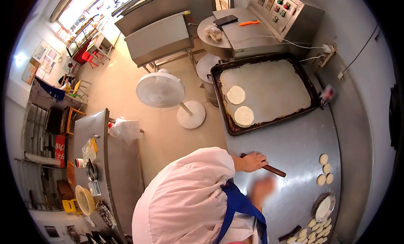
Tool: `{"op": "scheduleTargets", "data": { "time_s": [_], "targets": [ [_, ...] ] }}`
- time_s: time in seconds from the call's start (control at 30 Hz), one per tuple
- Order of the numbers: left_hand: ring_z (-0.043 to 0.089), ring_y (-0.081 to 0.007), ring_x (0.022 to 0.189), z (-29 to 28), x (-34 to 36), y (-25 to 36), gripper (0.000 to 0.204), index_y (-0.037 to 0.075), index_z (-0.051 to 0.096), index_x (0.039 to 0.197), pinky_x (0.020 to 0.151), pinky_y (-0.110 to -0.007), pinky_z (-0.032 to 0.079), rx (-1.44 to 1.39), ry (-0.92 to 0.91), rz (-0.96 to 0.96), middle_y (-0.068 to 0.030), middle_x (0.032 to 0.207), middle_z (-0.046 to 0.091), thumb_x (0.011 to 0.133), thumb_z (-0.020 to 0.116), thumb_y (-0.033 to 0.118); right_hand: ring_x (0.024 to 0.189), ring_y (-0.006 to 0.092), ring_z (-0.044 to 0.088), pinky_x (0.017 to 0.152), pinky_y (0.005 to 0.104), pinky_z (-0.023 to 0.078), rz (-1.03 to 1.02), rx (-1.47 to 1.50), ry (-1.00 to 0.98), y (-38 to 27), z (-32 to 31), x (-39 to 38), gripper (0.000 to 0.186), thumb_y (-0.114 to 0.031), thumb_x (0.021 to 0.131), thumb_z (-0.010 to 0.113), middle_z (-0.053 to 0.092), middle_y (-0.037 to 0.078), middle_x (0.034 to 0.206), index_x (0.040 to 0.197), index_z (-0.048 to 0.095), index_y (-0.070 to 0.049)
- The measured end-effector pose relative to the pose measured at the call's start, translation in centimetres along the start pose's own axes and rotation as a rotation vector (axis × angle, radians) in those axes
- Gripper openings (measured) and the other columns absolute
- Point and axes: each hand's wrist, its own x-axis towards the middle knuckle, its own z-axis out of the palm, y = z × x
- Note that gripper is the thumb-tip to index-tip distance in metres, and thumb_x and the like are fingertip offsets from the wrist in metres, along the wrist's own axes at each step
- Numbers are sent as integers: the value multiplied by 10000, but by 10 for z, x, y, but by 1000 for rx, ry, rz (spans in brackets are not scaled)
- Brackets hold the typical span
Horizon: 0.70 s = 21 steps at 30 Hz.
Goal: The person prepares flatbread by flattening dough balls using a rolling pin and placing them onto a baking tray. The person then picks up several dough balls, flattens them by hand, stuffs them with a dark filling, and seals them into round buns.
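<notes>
Being gripped by the left hand (254, 161) near the baking tray (269, 90), the rolling pin (276, 171) could be skewed by one-sided pressure — whether the blurred right hand (262, 188) is closed cannot be told.

The steel worktable (294, 141) carried, beyond the gripping hand (254, 162), a dark-rimmed tray (273, 88); to its right, dough discs (326, 168); nearer-right, a bowl (333, 201), dough pieces (312, 235) and a dark rod (290, 233).

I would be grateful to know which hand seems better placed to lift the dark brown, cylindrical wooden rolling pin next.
Probably the left hand: it is closed over the rolling pin. The right hand is blurred, so its hold cannot be told.
</notes>
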Motion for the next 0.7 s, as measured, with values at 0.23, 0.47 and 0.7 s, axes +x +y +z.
{"op": "scheduleTargets", "data": {
  "time_s": [0.23, 0.47, 0.7],
  "targets": [
    [528, -262, 1179, 11, -10, -3, 412, 136, 565, 1276, 971, -406, 447, -86, 0, -99, -74, 1199, 547, 886, 653, 234, 953, 389, 598, 903, 490, 472, -37, 106, 244, 6, -3, 21, 303, -143, 780, 641, 629, 181, 983, 1040, 615, 12],
    [519, -284, 1194, -2, -39, -7, 386, 124, 587, 1258, 996, -435, 442, -149, -36, -221, -91, 1216, 549, 879, 641, 170, 1056, 420, 583, 994, 532, 444, -57, -3, 277, 21, 11, 18, 393, -198, 785, 675, 636, 212, 1073, 1098, 623, 35],
    [534, -309, 1165, -17, -36, -13, 321, 103, 629, 1187, 989, -454, 451, -153, 18, -255, -107, 1186, 565, 870, 615, 154, 1245, 449, 523, 1092, 515, 392, 140, -96, 248, 11, 21, 16, 557, -280, 842, 674, 570, 280, 1286, 1277, 549, 45]
  ]
}}
